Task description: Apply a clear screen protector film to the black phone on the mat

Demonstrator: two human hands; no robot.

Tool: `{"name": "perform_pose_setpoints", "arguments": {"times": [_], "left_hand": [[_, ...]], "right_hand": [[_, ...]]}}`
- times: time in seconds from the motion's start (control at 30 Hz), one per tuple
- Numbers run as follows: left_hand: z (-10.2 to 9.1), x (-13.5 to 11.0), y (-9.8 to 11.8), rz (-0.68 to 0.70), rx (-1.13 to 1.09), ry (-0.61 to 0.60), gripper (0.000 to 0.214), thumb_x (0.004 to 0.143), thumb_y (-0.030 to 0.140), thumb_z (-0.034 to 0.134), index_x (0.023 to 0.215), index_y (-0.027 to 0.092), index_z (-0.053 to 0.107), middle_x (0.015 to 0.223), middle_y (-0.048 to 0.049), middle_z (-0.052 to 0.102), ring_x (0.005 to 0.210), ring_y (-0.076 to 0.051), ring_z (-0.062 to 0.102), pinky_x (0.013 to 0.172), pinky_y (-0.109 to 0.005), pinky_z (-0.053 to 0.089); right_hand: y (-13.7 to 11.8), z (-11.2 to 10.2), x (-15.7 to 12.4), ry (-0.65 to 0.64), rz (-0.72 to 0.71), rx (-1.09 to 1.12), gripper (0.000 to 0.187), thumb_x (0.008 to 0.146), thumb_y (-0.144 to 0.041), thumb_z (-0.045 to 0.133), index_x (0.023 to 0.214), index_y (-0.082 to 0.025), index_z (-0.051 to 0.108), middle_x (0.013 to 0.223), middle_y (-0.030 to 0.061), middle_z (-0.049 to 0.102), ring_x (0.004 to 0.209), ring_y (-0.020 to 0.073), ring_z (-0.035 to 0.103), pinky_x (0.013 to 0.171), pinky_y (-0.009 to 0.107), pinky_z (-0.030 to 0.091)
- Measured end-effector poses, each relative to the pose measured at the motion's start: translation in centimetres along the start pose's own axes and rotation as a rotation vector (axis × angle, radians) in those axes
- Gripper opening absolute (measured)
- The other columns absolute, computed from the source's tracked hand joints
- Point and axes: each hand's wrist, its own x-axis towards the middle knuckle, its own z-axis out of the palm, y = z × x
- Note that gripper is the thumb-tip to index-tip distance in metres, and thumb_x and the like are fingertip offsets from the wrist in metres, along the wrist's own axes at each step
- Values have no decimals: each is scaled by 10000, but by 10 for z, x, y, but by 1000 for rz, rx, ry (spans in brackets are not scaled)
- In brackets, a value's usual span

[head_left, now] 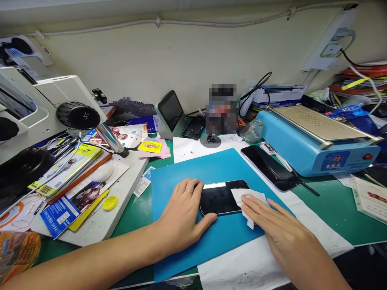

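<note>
A black smartphone (220, 198) lies flat, screen up, on a blue mat (178, 257). My left hand (184, 209) holds its left end, fingers along the far edge and thumb at the near edge. On the phone's right end, my right hand (278, 221) presses a white wipe (237, 195) under its fingers. The wipe hides that end of the screen. A second dark phone (269, 167) rests beyond the mat on the right, with a thin black stick across its lower end.
A light-blue machine with a metal plate (302, 137) stands at the back right. At left, a microscope stand (109, 139) rises above a white base covered with boxes and leaflets. A small display (171, 112) and a glass jar (253, 131) stand at the back.
</note>
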Motion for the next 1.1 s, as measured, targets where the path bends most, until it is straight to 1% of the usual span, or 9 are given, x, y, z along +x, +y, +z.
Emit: {"name": "perform_pose_setpoints", "arguments": {"times": [0.17, 0.3, 0.47, 0.6, 0.7, 0.77, 0.93, 1.03, 1.1], "left_hand": [[2, 0, 0, 10, -14, 21, 523, 966, 427, 600, 1386, 165, 431, 1375, -149, 502, 1270, -358, 450, 1072, -567, 419], [2, 0, 1, 8, -28, 11, 516, 963, 392, 601, 1385, 148, 432, 1368, -156, 497, 1268, -351, 450, 1072, -548, 421], [0, 0, 2, 2, -27, -8, 516, 966, 400, 599, 1388, 151, 437, 1384, -154, 488, 1278, -357, 440, 1082, -563, 408], [0, 0, 2, -8, -26, -2, 512, 960, 414, 606, 1378, 163, 451, 1370, -149, 503, 1264, -361, 456, 1080, -564, 413], [1, 0, 2, 0, -30, 25, 507, 963, 415, 605, 1383, 181, 445, 1376, -144, 507, 1269, -356, 461, 1080, -564, 417], [2, -1, 2, 7, -35, 36, 507, 964, 414, 604, 1388, 191, 437, 1382, -141, 505, 1279, -356, 456, 1079, -567, 417], [2, 0, 2, -2, -37, 13, 499, 970, 399, 588, 1389, 177, 432, 1385, -147, 495, 1296, -360, 438, 1082, -564, 413], [1, 1, 1, -5, -36, -9, 512, 969, 420, 591, 1392, 179, 432, 1394, -150, 484, 1295, -362, 434, 1085, -568, 408], [2, 1, 1, -3, -36, -11, 517, 968, 429, 593, 1392, 181, 430, 1393, -152, 483, 1290, -362, 437, 1084, -570, 407]], "right_hand": [[-27, 9, 19, 14, -51, 7, 558, 845, 94, 359, 1200, -147, 714, 1291, 65, 709, 1212, 182, 656, 1061, 333, 525], [-41, 12, 31, 26, -29, 54, 573, 842, 106, 336, 1183, -137, 728, 1257, 56, 723, 1176, 173, 676, 1006, 299, 564], [-18, 4, 16, -29, 53, 99, 572, 865, 58, 349, 1241, -176, 712, 1311, 52, 694, 1190, 172, 666, 995, 279, 567], [-2, -1, 14, -134, 167, 98, 455, 946, -162, 473, 1368, -217, 632, 1395, 52, 637, 1254, 234, 625, 991, 356, 582], [-3, 2, 27, -207, 207, 47, 561, 952, -405, 555, 1458, -165, 534, 1460, 105, 571, 1325, 297, 561, 1023, 449, 560], [-6, 7, 35, -213, 204, 6, 644, 952, -497, 546, 1460, -103, 515, 1470, 149, 551, 1341, 320, 541, 1020, 473, 557], [-17, 13, 30, -160, 161, -108, 660, 974, -521, 504, 1416, -33, 537, 1438, 220, 565, 1294, 344, 586, 970, 476, 582], [-26, 12, 20, -102, 82, -202, 666, 990, -536, 449, 1314, 23, 607, 1365, 286, 602, 1191, 380, 657, 876, 494, 619], [-31, 11, 22, -92, 56, -229, 680, 994, -555, 422, 1245, 35, 651, 1307, 303, 636, 1130, 392, 688, 840, 504, 629]]}}
